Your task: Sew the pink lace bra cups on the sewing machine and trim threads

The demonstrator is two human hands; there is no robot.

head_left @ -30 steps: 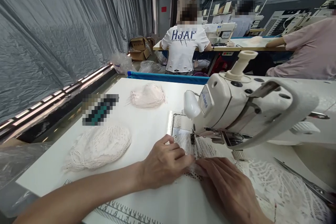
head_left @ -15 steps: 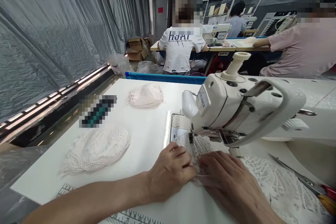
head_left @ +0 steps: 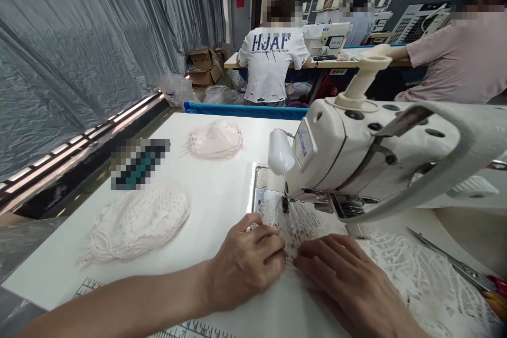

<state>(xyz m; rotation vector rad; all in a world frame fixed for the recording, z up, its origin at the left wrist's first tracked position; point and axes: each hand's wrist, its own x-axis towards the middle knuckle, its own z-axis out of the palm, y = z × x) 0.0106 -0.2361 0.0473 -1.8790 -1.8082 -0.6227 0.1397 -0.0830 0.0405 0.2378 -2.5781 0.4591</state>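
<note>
White lace fabric [head_left: 303, 222] lies gathered under the presser foot [head_left: 285, 204] of a white sewing machine [head_left: 325, 142]. My left hand [head_left: 247, 261] is closed on the lace's near left edge, its fingers curled in. Across the near right part of the lace, my right hand [head_left: 343, 277] rests palm down with its fingers stretched out side by side; its thumb is hidden. More patterned lace [head_left: 423, 269] spreads over the table to the right of that hand.
Scissors [head_left: 461, 269] lie at the right. On the white tabletop [head_left: 214, 195] sit a white lace bundle [head_left: 137, 224], a pale pink bundle [head_left: 216, 139] and a blurred dark object [head_left: 140, 163]. Ruler markings run along the near edge. Several people sit at sewing tables beyond.
The camera view has shifted a little. Both hands have moved slightly, and the thin strip of fabric stretched between them no longer shows. More lace is visible spread out by the presser foot.
</note>
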